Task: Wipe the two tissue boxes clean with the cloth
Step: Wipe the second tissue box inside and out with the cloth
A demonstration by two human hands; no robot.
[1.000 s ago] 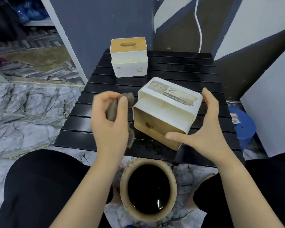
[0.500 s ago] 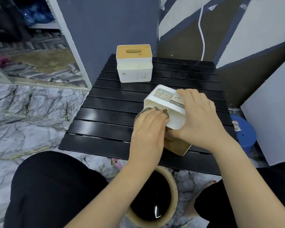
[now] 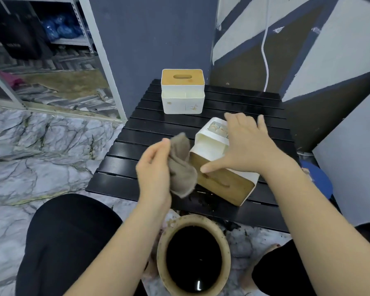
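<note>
Head view. Black slatted table [image 3: 150, 133], glossy, w/ dirt specks along near edge.

Near tissue box [image 3: 214, 144], white plastic w/ wooden lid, tipped on side at centre-right; lid w/ slot faces 6 o'clock, toward viewer. Printed label on upper face, partly hidden.

Right hand [image 3: 247, 146] spread flat over top of that box, fingers straight, thumb pressing on lid edge.

Left hand [image 3: 154, 171] at 9 o'clock of box, curled round cloth [image 3: 181, 165]: grey-brown, fuzzy, crumpled, hanging in folds, touching or just beside lid's left corner, can't tell which.

Second tissue box [image 3: 183, 92] upright at 12 o'clock, far edge of table: white, rounded corners, wooden lid w/ oval slot, faint smudges on front.

Round tan pot [image 3: 162, 248] at 6 o'clock on marble floor, gritty rim, dark liquid inside.
</note>
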